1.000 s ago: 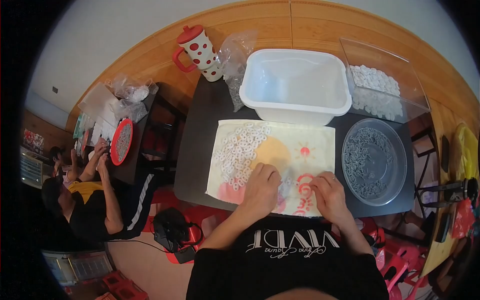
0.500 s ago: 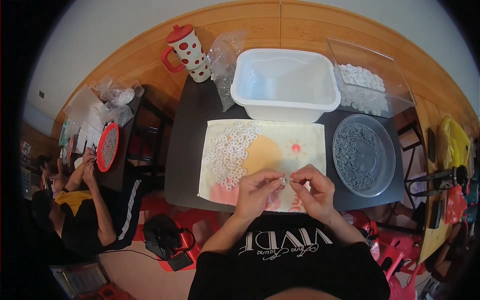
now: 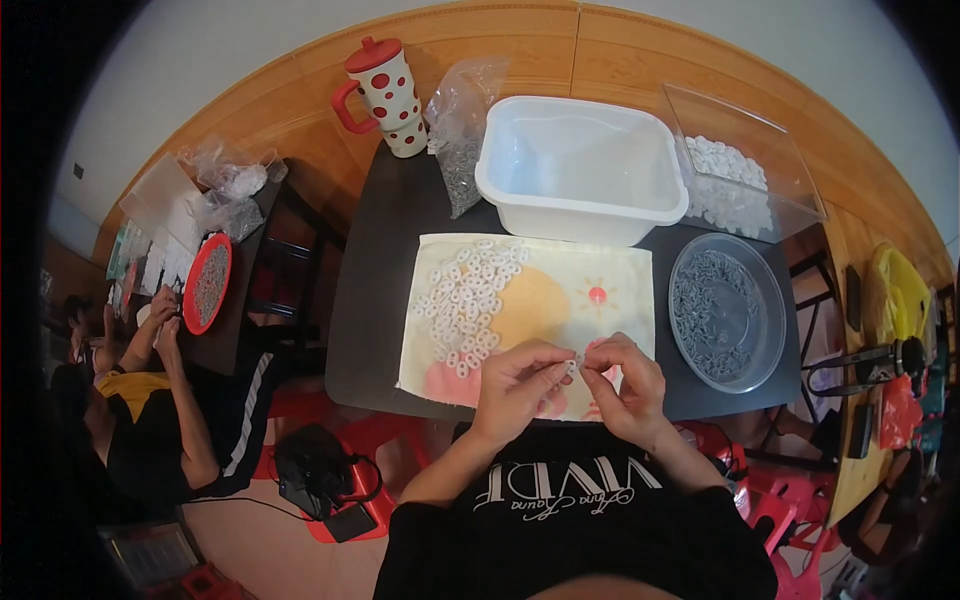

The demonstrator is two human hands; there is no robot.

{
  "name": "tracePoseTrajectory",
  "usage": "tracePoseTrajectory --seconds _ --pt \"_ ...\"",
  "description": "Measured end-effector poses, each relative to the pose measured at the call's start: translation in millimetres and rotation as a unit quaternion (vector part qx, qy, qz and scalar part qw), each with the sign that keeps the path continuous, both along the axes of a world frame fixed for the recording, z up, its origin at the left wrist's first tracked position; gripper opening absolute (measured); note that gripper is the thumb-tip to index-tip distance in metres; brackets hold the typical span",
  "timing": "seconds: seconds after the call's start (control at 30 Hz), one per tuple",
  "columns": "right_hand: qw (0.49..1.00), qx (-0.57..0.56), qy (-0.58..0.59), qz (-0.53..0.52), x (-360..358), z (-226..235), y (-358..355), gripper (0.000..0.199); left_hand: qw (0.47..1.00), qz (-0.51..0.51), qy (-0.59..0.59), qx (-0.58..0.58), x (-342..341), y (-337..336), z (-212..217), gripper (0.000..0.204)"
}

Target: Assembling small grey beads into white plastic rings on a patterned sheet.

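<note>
Over the front of a pale printed cloth (image 3: 625,262), my left hand (image 3: 510,395) pinches a small white plastic piece with holes (image 3: 571,367) between thumb and fingers. Close beside it, my right hand (image 3: 632,388) is closed in a pinch at the piece's right side; what its fingertips hold is too small to make out. Similar white two-holed pieces (image 3: 465,295) lie loosely heaped on the cloth's left half. To the right stands a clear round bowl (image 3: 765,325) with many small grey screws (image 3: 705,310) in it.
Behind the cloth are a white plastic tub (image 3: 585,222), a bag of small metal parts (image 3: 460,175), a spotted tumbler (image 3: 390,95) and a clear box (image 3: 800,195) of white parts (image 3: 730,185). At left, a co-worker's hands (image 3: 165,315) are beside a red tray (image 3: 192,320).
My right fingertips have come slightly closer to the white piece in my left hand. The view has shifted a little; the co-worker's hands have moved slightly.
</note>
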State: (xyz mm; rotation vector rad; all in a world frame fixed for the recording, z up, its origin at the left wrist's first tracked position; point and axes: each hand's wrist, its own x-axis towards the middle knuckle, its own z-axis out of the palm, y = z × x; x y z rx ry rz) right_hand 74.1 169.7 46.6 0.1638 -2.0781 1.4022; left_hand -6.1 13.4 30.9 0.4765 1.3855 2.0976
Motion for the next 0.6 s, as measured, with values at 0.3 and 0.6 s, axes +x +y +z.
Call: tracePoseTrajectory --seconds 0.3,0.6 --pt "0.999 0.044 0.012 0.009 -2.4 2.7 -0.1 0.026 0.999 -0.020 0.027 0.025 -1.7 -4.6 -8.7 0.017" --pt "0.995 0.085 0.057 -0.008 -7.6 2.5 -2.9 0.028 0.996 -0.019 0.086 0.002 -1.5 -4.5 -2.4 0.017"
